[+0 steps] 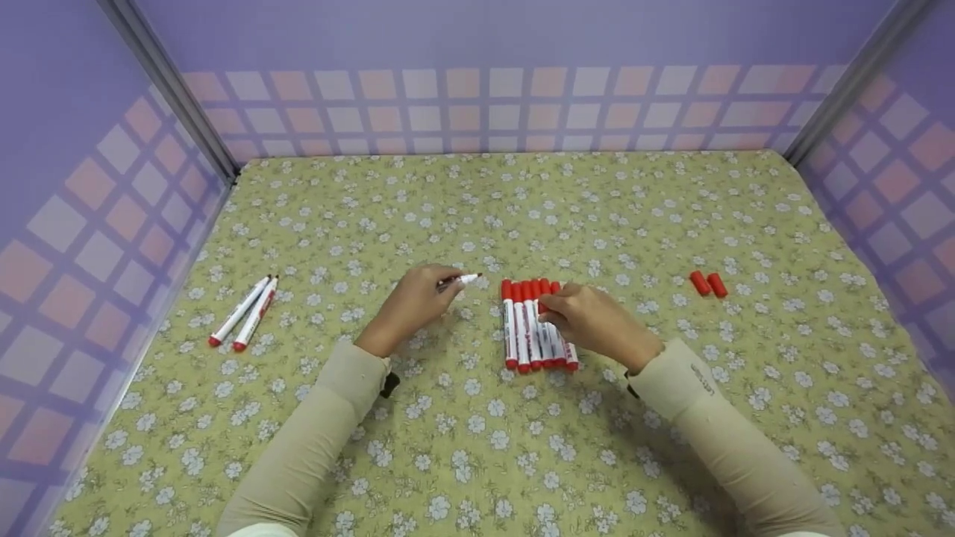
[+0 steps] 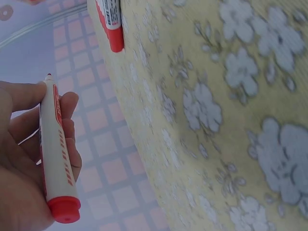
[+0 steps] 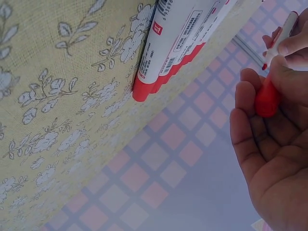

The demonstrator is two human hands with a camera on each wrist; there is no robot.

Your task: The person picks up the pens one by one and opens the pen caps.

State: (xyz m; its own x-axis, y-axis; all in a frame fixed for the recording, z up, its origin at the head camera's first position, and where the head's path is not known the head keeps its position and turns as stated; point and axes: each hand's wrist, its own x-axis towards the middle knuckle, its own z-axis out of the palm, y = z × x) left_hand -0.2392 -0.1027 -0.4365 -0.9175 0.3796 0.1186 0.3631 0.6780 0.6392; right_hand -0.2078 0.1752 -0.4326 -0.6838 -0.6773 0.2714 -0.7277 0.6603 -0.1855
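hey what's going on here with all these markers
A person holds an uncapped marker in the left hand and a red cap in the right hand, which partly hides a row of capped markers in the head view. Two uncapped markers lie off to the left, two loose caps to the right.

White blossoms sprawl across your yellow-green worktop (image 1: pixel 477 432), and look up: purple walls (image 1: pixel 492 33) flank you left, right and ahead, banded with pink and white squares (image 1: pixel 464 115), grey posts (image 1: pixel 171 82) at both far corners!
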